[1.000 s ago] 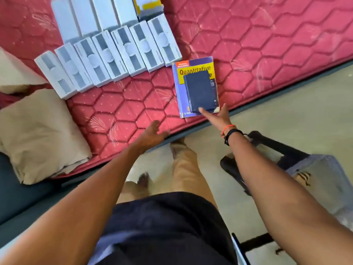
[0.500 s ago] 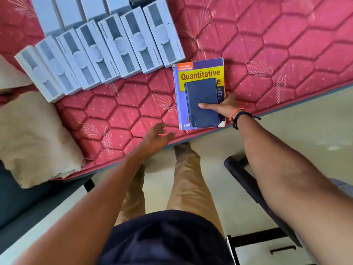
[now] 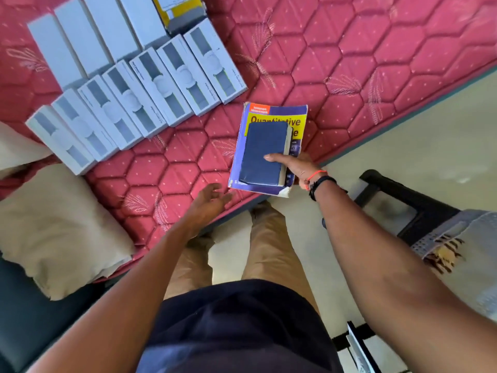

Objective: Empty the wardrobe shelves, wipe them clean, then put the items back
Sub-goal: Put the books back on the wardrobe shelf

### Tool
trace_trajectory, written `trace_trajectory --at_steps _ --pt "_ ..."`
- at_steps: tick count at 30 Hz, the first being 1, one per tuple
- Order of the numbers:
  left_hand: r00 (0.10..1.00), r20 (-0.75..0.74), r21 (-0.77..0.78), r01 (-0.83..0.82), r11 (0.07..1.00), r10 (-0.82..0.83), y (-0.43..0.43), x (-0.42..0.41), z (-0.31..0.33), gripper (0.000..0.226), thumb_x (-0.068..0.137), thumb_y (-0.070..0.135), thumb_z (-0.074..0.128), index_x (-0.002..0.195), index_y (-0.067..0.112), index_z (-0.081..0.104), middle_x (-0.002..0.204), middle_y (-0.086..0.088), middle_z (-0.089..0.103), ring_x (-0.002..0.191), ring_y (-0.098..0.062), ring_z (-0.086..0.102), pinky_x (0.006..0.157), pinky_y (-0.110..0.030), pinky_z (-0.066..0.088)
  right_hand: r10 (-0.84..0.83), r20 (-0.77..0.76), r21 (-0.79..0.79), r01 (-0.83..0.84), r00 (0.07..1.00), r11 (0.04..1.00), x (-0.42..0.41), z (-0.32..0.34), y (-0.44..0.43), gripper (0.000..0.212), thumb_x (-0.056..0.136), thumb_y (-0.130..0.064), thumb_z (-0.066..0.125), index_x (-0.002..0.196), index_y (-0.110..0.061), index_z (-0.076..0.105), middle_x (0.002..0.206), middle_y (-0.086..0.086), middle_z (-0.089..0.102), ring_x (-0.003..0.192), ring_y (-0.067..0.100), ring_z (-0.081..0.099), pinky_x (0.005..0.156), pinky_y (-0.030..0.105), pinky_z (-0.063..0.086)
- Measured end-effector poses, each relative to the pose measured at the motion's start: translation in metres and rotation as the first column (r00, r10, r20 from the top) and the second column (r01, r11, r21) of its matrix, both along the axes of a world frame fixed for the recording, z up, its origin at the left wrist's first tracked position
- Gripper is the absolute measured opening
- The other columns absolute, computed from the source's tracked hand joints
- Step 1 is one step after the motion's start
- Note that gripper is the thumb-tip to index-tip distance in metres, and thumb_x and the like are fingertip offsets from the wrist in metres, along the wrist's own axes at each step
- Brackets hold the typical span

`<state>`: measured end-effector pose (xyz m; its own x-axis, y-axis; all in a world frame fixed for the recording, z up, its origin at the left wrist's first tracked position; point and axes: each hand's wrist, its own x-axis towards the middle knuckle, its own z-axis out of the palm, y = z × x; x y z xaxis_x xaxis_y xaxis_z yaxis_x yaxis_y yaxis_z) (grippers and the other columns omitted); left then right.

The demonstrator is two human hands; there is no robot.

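While both arms reach forward and down from the body, a red quilted mattress point(image 3: 349, 63) fills the upper part of the view, its near edge running diagonally above a pale floor point(image 3: 403, 144). A beige pillow point(image 3: 53, 224) lies on the mattress's left end. A black chair point(image 3: 419, 211) stands on the floor at right, with a fringed cloth point(image 3: 457, 238) draped over it. Two rows of white boxes point(image 3: 150, 92) lie side by side on the mattress at upper left, the nearer row printed and the farther row plain. A yellow box point(image 3: 178, 9) sits behind them.

The purple and yellow book point(image 3: 277, 115) is at the mattress's near edge, right of the boxes, and its torn near corner juts out past the edge. A dark blue notebook point(image 3: 262, 154) sits on top, covering much of the cover.

The right arm stretches nearly straight. The right hand point(image 3: 298, 166) grasps the stack from its right side, thumb laid flat across the notebook and fingers hidden under the book. Whether the book is lifted clear of the mattress cannot be told.

The left arm angles inward. The left hand point(image 3: 209, 200) hovers over the mattress edge, just beside the book's near left corner but apart from it. Its fingers are loosely spread toward the book and hold nothing.
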<state>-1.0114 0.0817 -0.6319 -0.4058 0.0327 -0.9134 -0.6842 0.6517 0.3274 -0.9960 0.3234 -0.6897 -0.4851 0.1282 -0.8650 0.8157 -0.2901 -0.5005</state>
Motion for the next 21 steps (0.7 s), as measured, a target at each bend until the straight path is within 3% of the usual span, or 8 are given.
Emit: trace_trajectory --at_steps 3,7,8,10,12,14,17,21 --pt "0.999 -0.043 0.070 -0.016 0.997 0.019 -0.011 0.001 0.014 0.036 0.094 0.027 0.064 0.123 0.012 0.048 0.107 -0.013 0.063 0.086 -0.018 0.057 0.057 -0.009 0.043 -0.149 -0.025 -0.078 0.147 0.989 0.986 0.027 0.031 -0.034 0.056 0.060 -0.027 0.090 0.111 -0.017 0.072 0.111 0.002 0.073 0.104 0.023 0.069 0.095 0.049 0.053" --pt "0.986 -0.167 0.070 0.040 0.997 -0.028 -0.056 0.004 0.040 0.067 0.087 0.052 0.064 0.135 0.009 0.046 0.124 -0.008 0.056 0.109 -0.023 0.056 0.089 -0.030 0.046 -0.345 -0.094 -0.183 0.325 0.934 0.928 0.073 0.090 -0.088 0.053 0.065 -0.024 0.084 0.116 -0.015 0.069 0.119 0.009 0.070 0.110 0.028 0.066 0.095 0.044 0.053" --pt "0.987 -0.159 0.083 0.022 0.996 -0.008 -0.069 0.006 0.047 0.067 0.086 0.056 0.063 0.133 0.010 0.049 0.122 -0.005 0.055 0.107 -0.021 0.055 0.086 -0.032 0.045 -0.380 -0.093 -0.211 0.355 0.920 0.911 0.088 0.106 -0.101 0.052 0.068 -0.022 0.081 0.118 -0.014 0.067 0.118 0.009 0.070 0.108 0.027 0.066 0.091 0.040 0.055" --pt "0.997 -0.023 0.221 -0.069 0.973 0.076 -0.098 0.009 0.067 0.075 0.069 0.073 0.064 0.116 0.014 0.059 0.110 -0.004 0.058 0.093 -0.019 0.055 0.073 -0.031 0.044 -0.455 -0.093 -0.264 0.419 0.885 0.869 0.118 0.140 -0.131 0.049 0.070 -0.021 0.078 0.117 -0.013 0.065 0.110 0.005 0.072 0.099 0.020 0.069 0.081 0.032 0.058" --pt "0.978 0.195 0.413 -0.149 0.899 0.073 -0.123 0.014 0.086 0.090 0.060 0.081 0.065 0.114 0.010 0.064 0.116 -0.010 0.062 0.100 -0.027 0.061 0.078 -0.037 0.050 -0.509 -0.117 -0.322 0.453 0.852 0.832 0.145 0.174 -0.161 0.061 0.057 -0.025 0.086 0.113 -0.016 0.064 0.102 0.000 0.074 0.091 0.013 0.070 0.074 0.027 0.058" --pt "0.943 0.328 0.562 -0.245 0.790 0.059 -0.141 0.025 0.100 0.087 0.069 0.073 0.066 0.127 0.008 0.061 0.129 -0.013 0.062 0.117 -0.032 0.060 0.096 -0.044 0.050 -0.524 -0.143 -0.348 0.453 0.839 0.821 0.168 0.195 -0.189 0.072 0.043 -0.030 0.090 0.109 -0.017 0.064 0.099 -0.002 0.074 0.088 0.011 0.070 0.072 0.026 0.057" --pt "0.869 0.494 0.625 -0.371 0.687 0.021 -0.149 0.051 0.129 0.088 0.061 0.062 0.081 0.129 0.011 0.062 0.131 -0.014 0.061 0.116 -0.030 0.061 0.091 -0.042 0.054 -0.511 -0.147 -0.314 0.450 0.847 0.836 0.193 0.210 -0.223 0.067 0.045 -0.028 0.083 0.108 -0.016 0.064 0.097 0.000 0.074 0.086 0.014 0.070 0.071 0.027 0.057" --pt "0.962 0.242 0.705 -0.082 0.705 -0.130 -0.153 0.070 0.153 0.091 0.054 0.050 0.090 0.128 0.007 0.059 0.119 -0.014 0.069 0.103 -0.027 0.069 0.077 -0.035 0.058 -0.524 -0.228 -0.202 0.487 0.821 0.850 0.214 0.219 -0.249 0.056 0.063 -0.023 0.079 0.116 -0.014 0.064 0.115 0.009 0.070 0.100 0.024 0.068 0.081 0.036 0.057"
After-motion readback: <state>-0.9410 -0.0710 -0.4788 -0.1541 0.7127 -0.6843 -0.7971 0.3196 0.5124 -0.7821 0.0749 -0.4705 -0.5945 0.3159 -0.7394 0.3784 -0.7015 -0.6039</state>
